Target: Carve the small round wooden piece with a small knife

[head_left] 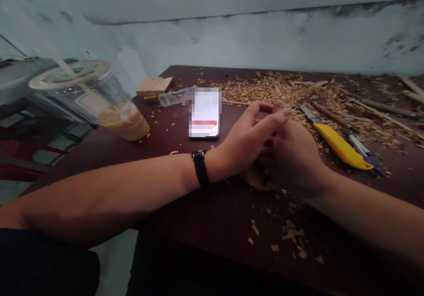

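I am bringing my left hand (247, 139) and right hand (294, 159) together over the dark surface (212, 216), fingers curling closed around each other at the middle of a bench strewn with wood shavings (291, 90). Whether anything small is sitting between my palms, I cannot tell; the fingers are hiding it. A yellow utility knife (341, 146) is lying just right of my right hand, untouched, with a pen (362, 150) beside it. A phone (204, 112) and an iced drink cup (99, 104) are standing off to the left. I am judging this a pause in whittling; resuming calls for a freed hand and that knife.
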A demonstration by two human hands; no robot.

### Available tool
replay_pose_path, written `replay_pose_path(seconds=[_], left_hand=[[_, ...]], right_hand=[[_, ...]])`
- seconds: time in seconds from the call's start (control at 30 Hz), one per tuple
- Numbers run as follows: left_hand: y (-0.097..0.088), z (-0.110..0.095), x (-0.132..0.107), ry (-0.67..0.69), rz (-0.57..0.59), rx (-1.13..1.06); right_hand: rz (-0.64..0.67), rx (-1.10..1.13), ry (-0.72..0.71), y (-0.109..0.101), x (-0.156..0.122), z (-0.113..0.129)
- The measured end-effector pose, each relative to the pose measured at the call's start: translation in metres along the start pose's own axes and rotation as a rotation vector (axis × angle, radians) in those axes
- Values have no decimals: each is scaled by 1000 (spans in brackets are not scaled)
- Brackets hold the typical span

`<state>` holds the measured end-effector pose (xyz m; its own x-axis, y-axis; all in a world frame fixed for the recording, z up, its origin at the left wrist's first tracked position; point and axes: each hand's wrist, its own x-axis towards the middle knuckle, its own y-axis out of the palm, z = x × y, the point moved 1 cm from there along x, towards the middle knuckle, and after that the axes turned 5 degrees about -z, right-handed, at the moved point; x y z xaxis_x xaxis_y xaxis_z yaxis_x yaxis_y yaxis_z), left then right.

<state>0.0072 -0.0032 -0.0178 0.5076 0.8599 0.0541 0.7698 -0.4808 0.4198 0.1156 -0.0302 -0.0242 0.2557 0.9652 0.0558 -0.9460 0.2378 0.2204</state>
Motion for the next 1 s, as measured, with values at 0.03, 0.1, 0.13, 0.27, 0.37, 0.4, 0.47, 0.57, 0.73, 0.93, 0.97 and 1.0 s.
replay_pose_path(seconds=[0.03,0.1,0.13,0.27,0.37,0.4,0.47,0.57,0.73,0.93,0.97,1.0], left_hand=[[3,-1,-2,-19,-22,0],[7,-3,-4,-25,-73,32],[9,-4,-4,-20,-91,41],[10,-4,2,8,-107,9],[10,-1,6,-10,-135,-4],[10,-1,7,-7,-141,-26],[11,-1,9,11,-151,-87],[13,-2,10,-34,-131,-147],[17,-4,10,-19,-75,-255],[23,-8,9,1,-112,-294],[24,-9,8,6,-98,-301],[24,-9,7,13,-83,-311]], right_hand=[[-38,21,100,0,0,4],[-91,47,266,4,-1,13],[-107,50,299,6,-2,18],[-164,99,357,16,-2,27],[-90,161,329,19,1,27],[-35,176,294,19,2,27],[72,198,220,18,4,28],[100,222,239,15,6,32],[105,178,296,14,6,32],[-7,134,284,18,3,30],[-17,142,282,18,3,31],[-20,150,272,19,2,31]])
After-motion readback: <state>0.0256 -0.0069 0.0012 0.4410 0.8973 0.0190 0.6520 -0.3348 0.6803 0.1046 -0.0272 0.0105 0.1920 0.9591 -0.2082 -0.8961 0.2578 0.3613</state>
